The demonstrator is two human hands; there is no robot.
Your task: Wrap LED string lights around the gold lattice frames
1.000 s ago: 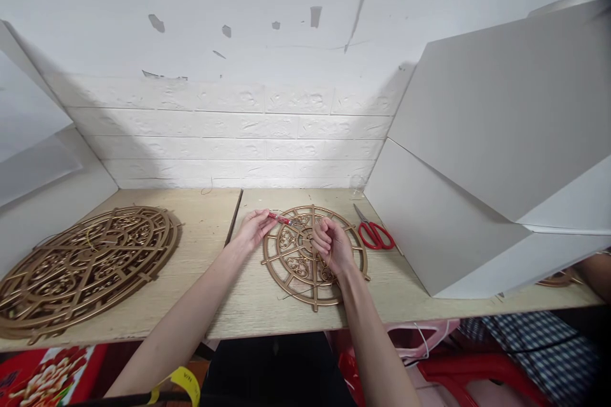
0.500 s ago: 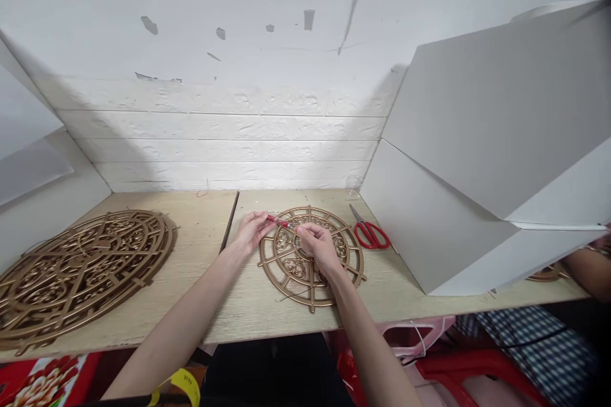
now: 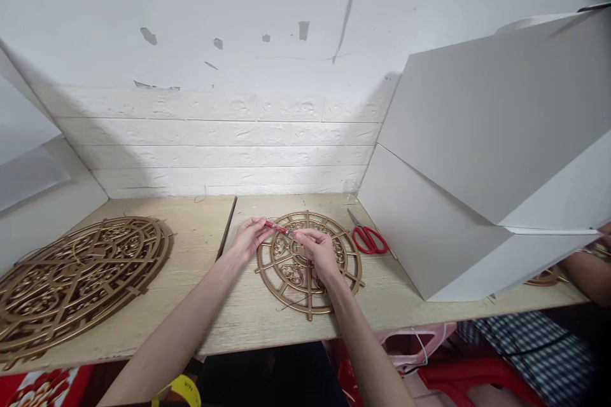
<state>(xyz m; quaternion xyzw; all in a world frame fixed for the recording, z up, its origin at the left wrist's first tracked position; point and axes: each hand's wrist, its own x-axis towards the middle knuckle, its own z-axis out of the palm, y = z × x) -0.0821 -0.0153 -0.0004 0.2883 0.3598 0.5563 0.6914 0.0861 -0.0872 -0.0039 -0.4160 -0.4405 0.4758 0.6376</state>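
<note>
A slim red pen-like stick (image 3: 277, 227) with silvery bands is held between my two hands, above a round gold-coloured openwork panel (image 3: 309, 315). My left hand (image 3: 249, 238) pinches its left end between thumb and fingers. At the other end, the fingers of my right hand (image 3: 319, 252) are closed on it and hide its tip. Beneath my hands the panel lies flat, with scrollwork around its middle; my right hand covers part of it. Red-handled scissors (image 3: 367, 239) rest just right of the panel, blades pointing away from me.
Several similar gold panels (image 3: 86, 267) are stacked on the table (image 3: 191, 229) at left. White boards (image 3: 429, 216) stand on the right, and a white brick-pattern wall (image 3: 229, 133) closes off the back. Beyond the boards, another person's arm (image 3: 589, 273) shows at the far right.
Both hands keep their hold on the red stick, which stays over the panel at nearly the same tilt. The whole view has shifted slightly.
</note>
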